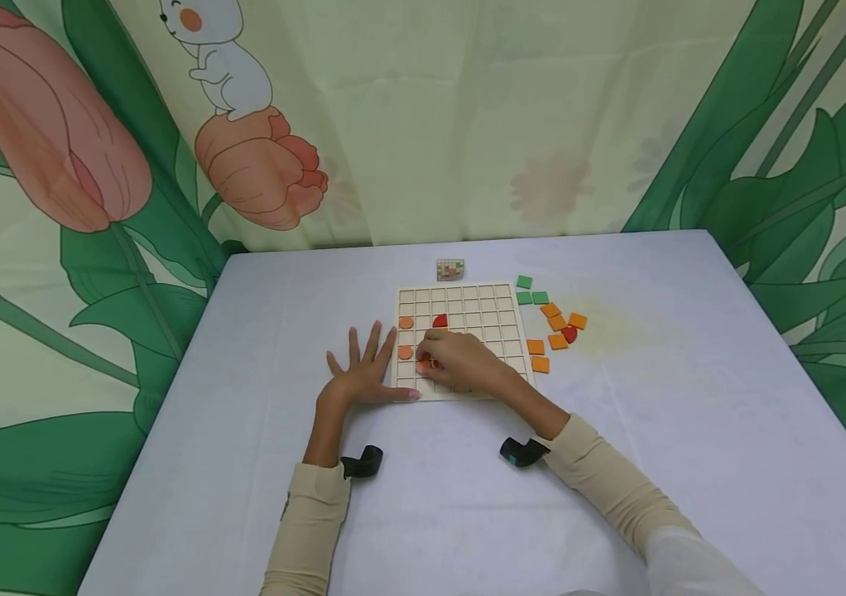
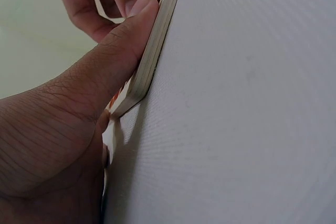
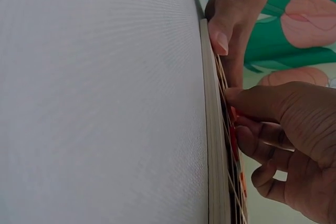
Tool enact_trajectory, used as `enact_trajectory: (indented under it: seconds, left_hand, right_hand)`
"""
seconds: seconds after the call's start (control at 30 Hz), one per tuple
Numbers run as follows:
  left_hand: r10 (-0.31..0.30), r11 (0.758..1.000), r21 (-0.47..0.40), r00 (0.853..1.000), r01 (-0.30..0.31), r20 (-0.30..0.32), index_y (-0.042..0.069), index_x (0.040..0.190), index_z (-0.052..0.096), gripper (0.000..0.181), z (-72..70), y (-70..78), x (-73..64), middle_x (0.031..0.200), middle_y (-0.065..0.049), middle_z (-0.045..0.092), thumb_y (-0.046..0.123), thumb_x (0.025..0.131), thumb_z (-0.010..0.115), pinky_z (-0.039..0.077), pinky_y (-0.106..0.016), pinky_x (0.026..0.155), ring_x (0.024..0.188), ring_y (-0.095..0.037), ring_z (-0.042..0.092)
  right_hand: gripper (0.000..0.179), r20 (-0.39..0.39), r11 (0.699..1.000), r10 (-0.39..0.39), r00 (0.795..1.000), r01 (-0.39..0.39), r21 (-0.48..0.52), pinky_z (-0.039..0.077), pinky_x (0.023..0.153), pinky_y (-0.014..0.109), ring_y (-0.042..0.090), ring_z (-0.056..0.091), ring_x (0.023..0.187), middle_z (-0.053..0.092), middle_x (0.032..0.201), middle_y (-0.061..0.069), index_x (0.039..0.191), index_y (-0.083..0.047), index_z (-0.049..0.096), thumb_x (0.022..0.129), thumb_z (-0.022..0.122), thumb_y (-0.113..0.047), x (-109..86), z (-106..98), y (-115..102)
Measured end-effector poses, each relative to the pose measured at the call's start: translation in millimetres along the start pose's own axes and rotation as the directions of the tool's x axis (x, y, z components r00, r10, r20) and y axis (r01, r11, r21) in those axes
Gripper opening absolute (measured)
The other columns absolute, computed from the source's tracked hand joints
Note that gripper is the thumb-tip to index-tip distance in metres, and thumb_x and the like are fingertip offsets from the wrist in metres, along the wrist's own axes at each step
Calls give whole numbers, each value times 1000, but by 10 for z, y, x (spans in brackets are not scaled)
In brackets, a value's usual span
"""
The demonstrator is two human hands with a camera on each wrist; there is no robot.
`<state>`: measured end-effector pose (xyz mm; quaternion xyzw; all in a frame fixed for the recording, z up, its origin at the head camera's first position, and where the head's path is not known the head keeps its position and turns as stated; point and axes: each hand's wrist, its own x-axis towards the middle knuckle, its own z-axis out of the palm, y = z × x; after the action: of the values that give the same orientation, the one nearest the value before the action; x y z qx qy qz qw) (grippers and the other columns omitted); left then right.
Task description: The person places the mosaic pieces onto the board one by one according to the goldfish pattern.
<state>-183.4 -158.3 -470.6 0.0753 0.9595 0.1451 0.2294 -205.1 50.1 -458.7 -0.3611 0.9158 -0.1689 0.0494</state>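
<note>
Nearest on the table [image 1: 423, 513], the left hand [image 1: 359, 377] is spread wide, thumb down on the near left corner of the board [image 1: 497, 306]. And here's the right hand [image 1: 460, 362], bent low over the board's near left part, thumb and finger pinching an orange piece [image 1: 423, 367]! Two orange discs [image 1: 406, 353] sit along the left edge, a red piece [image 1: 440, 320] farther in. Off to the right, orange squares [image 1: 557, 323], then green squares [image 1: 524, 282]; beyond the far edge, a small card [image 1: 449, 269].
</note>
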Motion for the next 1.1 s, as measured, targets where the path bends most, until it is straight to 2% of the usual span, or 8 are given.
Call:
enact_trajectory:
  seconds: [0.37, 0.6, 0.77, 1.1]
  left_hand:
    - [11, 1000, 6, 1000, -11, -21, 29, 157, -8, 120, -39, 19, -41, 163, -3, -23, 75, 73, 65, -11, -79, 103, 144, -41, -31]
    - [10, 1000, 5, 1000, -10, -23, 29, 157, -7, 121, -30, 19, -37, 163, -3, -23, 76, 72, 66, -12, -79, 103, 144, -41, -31]
    - [3, 1000, 12, 1000, -3, -30, 29, 157, -7, 121, 7, 11, -14, 164, -3, -22, 76, 72, 66, -11, -78, 104, 144, -41, -30]
    - [-7, 1000, -7, 1000, 7, -27, 29, 157, -7, 123, 13, 8, -11, 163, -2, -22, 75, 71, 67, -12, -78, 104, 144, -39, -31]
  right_hand:
    - [23, 1, 1000, -1, 1000, 1, 7, 53, 77, 29, 11, 60, 85, 63, 109, -2, 107, -15, 71, 91, 70, -32, 3, -14, 4]
    - [23, -41, 999, 29, 999, -27, 45, 53, 78, 28, 10, 62, 88, 65, 106, -3, 107, -15, 72, 91, 71, -31, -45, -53, 67]
    - [17, -74, 995, 79, 994, -74, 64, 52, 74, 27, 12, 59, 82, 65, 105, -2, 105, -14, 73, 91, 70, -24, -110, -150, 180]
    - [23, -82, 968, 243, 967, -235, 89, 53, 75, 29, 17, 58, 83, 65, 108, 4, 109, -11, 72, 92, 69, -26, -428, -355, 556]
